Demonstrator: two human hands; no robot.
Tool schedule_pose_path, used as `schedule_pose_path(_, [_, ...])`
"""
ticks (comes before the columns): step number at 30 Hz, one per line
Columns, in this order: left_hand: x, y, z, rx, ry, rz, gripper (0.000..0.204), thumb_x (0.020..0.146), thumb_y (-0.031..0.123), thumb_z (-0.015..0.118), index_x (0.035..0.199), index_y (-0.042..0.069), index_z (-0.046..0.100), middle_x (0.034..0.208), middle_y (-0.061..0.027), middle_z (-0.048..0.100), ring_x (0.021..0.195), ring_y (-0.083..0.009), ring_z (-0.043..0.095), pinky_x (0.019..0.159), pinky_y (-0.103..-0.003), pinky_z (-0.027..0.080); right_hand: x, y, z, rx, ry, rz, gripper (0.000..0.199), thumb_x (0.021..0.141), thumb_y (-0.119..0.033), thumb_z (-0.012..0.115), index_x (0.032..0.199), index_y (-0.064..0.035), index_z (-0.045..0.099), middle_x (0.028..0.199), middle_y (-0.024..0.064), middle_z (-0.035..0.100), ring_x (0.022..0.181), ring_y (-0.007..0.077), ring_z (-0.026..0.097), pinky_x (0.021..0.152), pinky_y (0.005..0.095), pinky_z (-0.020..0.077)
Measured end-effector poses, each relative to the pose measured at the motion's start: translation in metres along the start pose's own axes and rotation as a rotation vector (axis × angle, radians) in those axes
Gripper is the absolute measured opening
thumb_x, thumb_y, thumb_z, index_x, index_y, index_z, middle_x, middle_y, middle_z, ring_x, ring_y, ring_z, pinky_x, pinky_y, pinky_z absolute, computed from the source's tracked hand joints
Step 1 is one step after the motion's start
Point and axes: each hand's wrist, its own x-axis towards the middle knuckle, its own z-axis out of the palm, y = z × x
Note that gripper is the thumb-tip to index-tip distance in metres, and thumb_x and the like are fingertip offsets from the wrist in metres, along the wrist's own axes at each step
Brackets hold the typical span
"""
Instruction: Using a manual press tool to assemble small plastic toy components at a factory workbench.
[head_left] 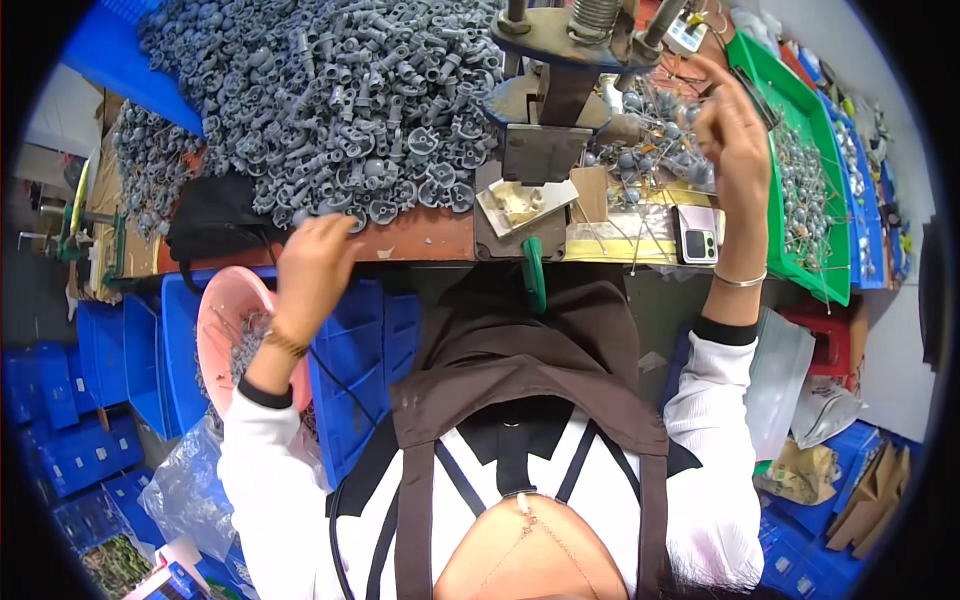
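My left hand (pixel 312 268) is at the front edge of a large heap of grey plastic parts (pixel 370 110), its fingers pinched on one grey plastic part (pixel 356 224). On the right, my right hand (pixel 735 140) is raised over a pile of thin metal pins with grey ball heads (pixel 640 150). Its index finger stretches forward while the others curl in; whatever they may hold is hidden. Between the hands stands a press (pixel 545 150) with a metal block as its head. Below that head lies a small pale plate (pixel 527 207) on the press base.
A green handle (pixel 534 275) juts over the table's front edge. At right are a folded phone (pixel 698 236) and a green tray (pixel 835 270) of ball-headed pins. A black pouch (pixel 215 220) lies left, above a pink basin (pixel 215 300). Blue crates (pixel 345 400) stand below.
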Motion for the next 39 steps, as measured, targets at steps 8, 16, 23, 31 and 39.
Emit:
schedule_pose_path(8, [0.019, 0.003, 0.067, 0.337, 0.002, 0.184, 0.033, 0.079, 0.018, 0.066, 0.108, 0.004, 0.061, 0.094, -0.0073, 0.059, 0.080, -0.0229, 0.054, 0.070, -0.035, 0.044, 0.006, 0.071, -0.056, -0.665, -0.176, 0.184, 0.030, 0.093, -0.013, 0.050, 0.120, -0.0014, 0.058, 0.072, 0.0021, 0.062, 0.054, 0.0031, 0.047, 0.048, 0.0183, 0.0394])
schedule_pose_path(16, [0.021, 0.035, 0.031, 0.165, 0.220, 0.164, 0.035, 0.074, 0.002, 0.064, 0.109, 0.001, 0.062, 0.105, -0.0109, 0.061, 0.100, -0.0289, 0.059, 0.081, -0.038, 0.049, 0.003, 0.039, -0.041, -0.399, -0.051, -0.009, 0.028, 0.094, -0.013, 0.051, 0.117, 0.0005, 0.059, 0.076, 0.0045, 0.063, 0.056, 0.0013, 0.049, 0.046, 0.0182, 0.0338])
schedule_pose_path(23, [0.059, 0.089, 0.058, -0.670, 0.107, 0.168, 0.027, 0.077, -0.006, 0.063, 0.103, 0.001, 0.065, 0.104, -0.0129, 0.062, 0.093, -0.0294, 0.063, 0.077, -0.033, 0.052, 0.021, 0.016, -0.035, -0.308, 0.009, -0.021, 0.020, 0.094, -0.015, 0.053, 0.096, -0.0001, 0.066, 0.072, 0.0048, 0.066, 0.050, 0.0010, 0.040, 0.046, 0.0172, 0.0314])
schedule_pose_path(31, [0.077, 0.105, 0.106, -0.651, 0.168, 0.181, 0.021, 0.078, 0.000, 0.068, 0.099, 0.005, 0.070, 0.099, -0.0146, 0.064, 0.082, -0.0254, 0.065, 0.067, -0.028, 0.051, 0.047, 0.043, -0.020, -0.413, -0.215, -0.051, 0.022, 0.093, -0.020, 0.058, 0.102, -0.0023, 0.067, 0.066, -0.0027, 0.057, 0.049, 0.0020, 0.041, 0.045, 0.0178, 0.0311])
schedule_pose_path(39, [0.070, 0.095, 0.065, -0.775, 0.177, 0.061, 0.024, 0.078, 0.003, 0.068, 0.101, 0.004, 0.065, 0.104, -0.0087, 0.063, 0.094, -0.0281, 0.061, 0.076, -0.034, 0.050, 0.043, 0.015, -0.012, 0.231, 0.081, 0.004, 0.020, 0.093, -0.014, 0.055, 0.103, 0.0009, 0.064, 0.074, -0.0011, 0.058, 0.055, 0.0035, 0.043, 0.051, 0.0178, 0.0351])
